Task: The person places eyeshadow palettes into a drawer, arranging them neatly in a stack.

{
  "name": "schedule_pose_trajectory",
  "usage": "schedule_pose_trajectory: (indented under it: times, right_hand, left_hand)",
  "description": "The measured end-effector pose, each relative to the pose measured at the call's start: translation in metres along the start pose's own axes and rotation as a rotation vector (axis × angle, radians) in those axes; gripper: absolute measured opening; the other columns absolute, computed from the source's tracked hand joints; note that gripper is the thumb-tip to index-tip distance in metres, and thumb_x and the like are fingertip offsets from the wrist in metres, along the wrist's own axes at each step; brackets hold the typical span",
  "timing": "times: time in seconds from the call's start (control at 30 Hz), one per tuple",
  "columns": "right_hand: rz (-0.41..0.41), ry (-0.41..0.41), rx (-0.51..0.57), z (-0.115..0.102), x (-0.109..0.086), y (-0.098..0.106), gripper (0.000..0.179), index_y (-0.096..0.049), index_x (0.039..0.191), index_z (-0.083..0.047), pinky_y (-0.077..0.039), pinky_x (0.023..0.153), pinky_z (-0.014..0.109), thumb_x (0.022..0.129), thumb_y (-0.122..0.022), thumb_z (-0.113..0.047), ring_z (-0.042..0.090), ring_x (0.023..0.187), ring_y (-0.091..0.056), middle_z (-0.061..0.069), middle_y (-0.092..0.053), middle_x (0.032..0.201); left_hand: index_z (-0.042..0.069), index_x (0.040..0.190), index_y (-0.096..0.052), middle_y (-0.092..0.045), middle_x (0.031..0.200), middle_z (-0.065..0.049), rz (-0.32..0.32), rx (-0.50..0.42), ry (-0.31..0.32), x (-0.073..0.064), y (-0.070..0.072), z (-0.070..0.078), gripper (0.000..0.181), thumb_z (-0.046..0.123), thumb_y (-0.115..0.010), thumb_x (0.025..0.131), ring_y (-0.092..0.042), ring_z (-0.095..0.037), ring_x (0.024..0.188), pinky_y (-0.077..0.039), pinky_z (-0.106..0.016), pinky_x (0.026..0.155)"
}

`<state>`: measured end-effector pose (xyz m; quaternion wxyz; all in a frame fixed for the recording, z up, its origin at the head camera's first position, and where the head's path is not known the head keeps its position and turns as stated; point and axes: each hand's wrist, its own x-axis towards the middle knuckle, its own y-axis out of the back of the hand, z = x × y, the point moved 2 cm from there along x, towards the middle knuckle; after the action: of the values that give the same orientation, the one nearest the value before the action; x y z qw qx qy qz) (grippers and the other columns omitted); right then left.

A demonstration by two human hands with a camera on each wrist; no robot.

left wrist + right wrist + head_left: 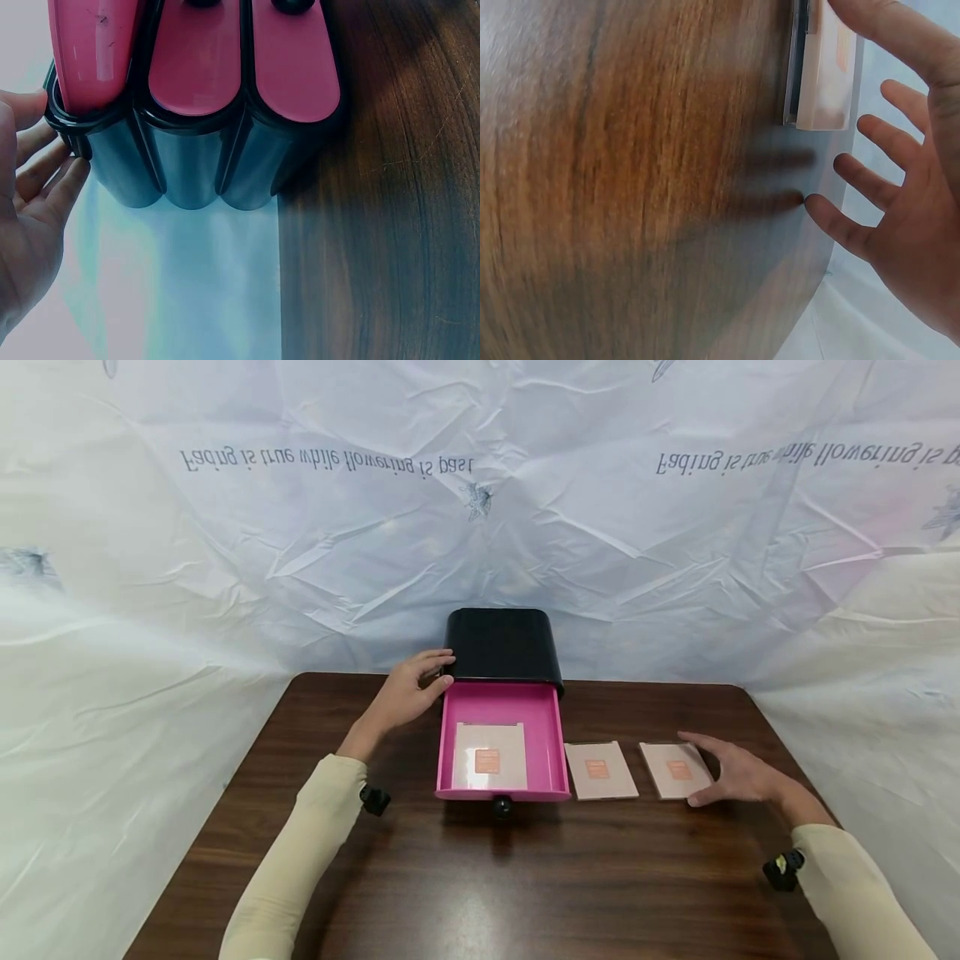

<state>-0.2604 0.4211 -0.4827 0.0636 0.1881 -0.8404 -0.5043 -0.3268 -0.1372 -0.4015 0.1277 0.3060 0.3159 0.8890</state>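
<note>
A black cabinet (501, 643) stands at the table's back edge, its top pink drawer (545, 735) pulled out. My left hand (405, 693) rests its fingers against the cabinet's left side near the top, as the left wrist view also shows. Inside the drawer lies a flat, square, pale pink case (510, 758) with a peach square on it. Two similar cases lie on the table to the right: a middle case (615, 785) beside the drawer and a right case (662, 760). At the right case, my right hand (738, 777) spreads thumb and fingers about its right side.
Two more pink drawer fronts (196, 71) below the top one are closed. A black knob (502, 807) sticks out from the open drawer's front. The dark wooden table (600, 877) meets a white printed sheet (337, 543) behind and at the sides.
</note>
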Motion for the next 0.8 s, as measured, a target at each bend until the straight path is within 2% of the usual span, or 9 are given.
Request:
schedule_pose_trajectory:
  times: [0.27, 0.53, 0.8]
  right_hand:
    - [-0.053, -0.007, -0.001, 0.0061, 0.0044, -0.0019, 0.12, -0.03, 0.157, 0.002, -0.037, 0.099, 0.076, 0.066, -0.096, -0.04, 0.062, 0.138, -0.029, 0.039, -0.028, 0.156]
    - [-0.088, 0.05, -0.011, 0.0099, 0.0081, -0.0017, 0.117, -0.032, 0.155, 0.007, -0.036, 0.1, 0.078, 0.066, -0.097, -0.033, 0.065, 0.137, -0.026, 0.042, -0.024, 0.156]
    - [-0.132, 0.016, -0.021, 0.0083, 0.0088, 0.0006, 0.115, -0.035, 0.154, 0.007, -0.038, 0.099, 0.076, 0.065, -0.097, -0.031, 0.064, 0.136, -0.029, 0.041, -0.03, 0.154]
  left_hand:
    - [0.004, 0.14, -0.062, -0.054, 0.149, -0.009, 0.005, 0.011, -0.005, -0.001, -0.0006, 0.0006, 0.044, 0.03, -0.062, 0.104, -0.053, -0.026, 0.137, -0.049, -0.043, 0.11]
    - [0.004, 0.139, -0.063, -0.055, 0.149, -0.01, 0.0, 0.016, -0.005, 0.0013, 0.0001, -0.0019, 0.043, 0.027, -0.063, 0.103, -0.053, -0.027, 0.137, -0.048, -0.042, 0.11]
    - [0.003, 0.139, -0.063, -0.055, 0.149, -0.011, -0.008, 0.016, -0.012, 0.0051, 0.0014, -0.004, 0.043, 0.028, -0.063, 0.104, -0.053, -0.027, 0.137, -0.048, -0.042, 0.11]
